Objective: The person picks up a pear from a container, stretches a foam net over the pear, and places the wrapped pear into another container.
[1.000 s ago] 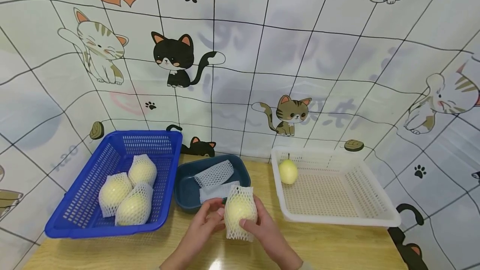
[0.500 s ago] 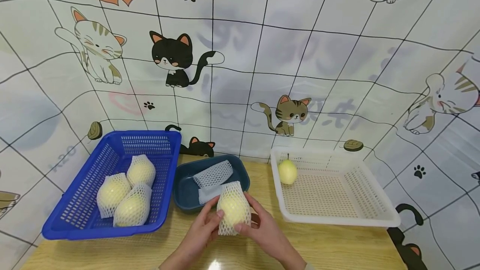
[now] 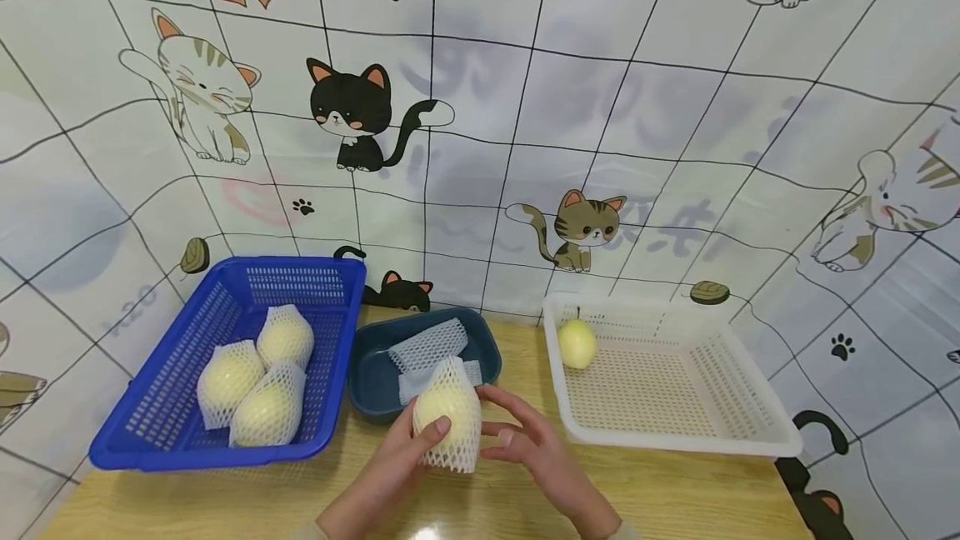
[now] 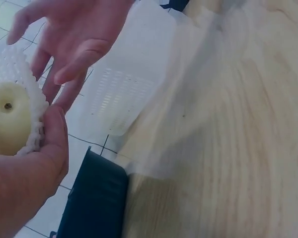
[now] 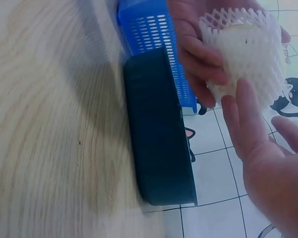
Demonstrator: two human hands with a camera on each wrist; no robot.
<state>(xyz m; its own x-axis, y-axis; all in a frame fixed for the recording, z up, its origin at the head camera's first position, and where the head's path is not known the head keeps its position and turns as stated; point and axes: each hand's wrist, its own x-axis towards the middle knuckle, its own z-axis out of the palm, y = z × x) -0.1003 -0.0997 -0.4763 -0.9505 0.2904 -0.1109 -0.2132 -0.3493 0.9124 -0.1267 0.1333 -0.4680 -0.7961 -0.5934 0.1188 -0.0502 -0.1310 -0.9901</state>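
My left hand (image 3: 397, 457) grips a pale yellow pear (image 3: 448, 417) wrapped in a white foam net, thumb across its front. In the left wrist view the bare end of the pear (image 4: 10, 116) shows through the net's open end. Just to the right is my right hand (image 3: 538, 450), its fingers spread and loosely bent, fingertips close beside the net. Seen from the right wrist, those fingers (image 5: 248, 116) point at the net sleeve (image 5: 253, 62). Both hands are over the table, in front of a dark teal tub (image 3: 371, 373) containing flat foam nets (image 3: 431, 348).
On the left, a blue basket (image 3: 341, 357) contains three net-wrapped pears (image 3: 266, 415). A white basket (image 3: 675, 440) on the right holds one bare pear (image 3: 577, 344) with its stem up. Behind them rises a cat-print backdrop (image 3: 480, 107).
The wrapped pear has moved left, from between both hands into the left hand's grip. My right hand has let go of it and its fingers have spread.
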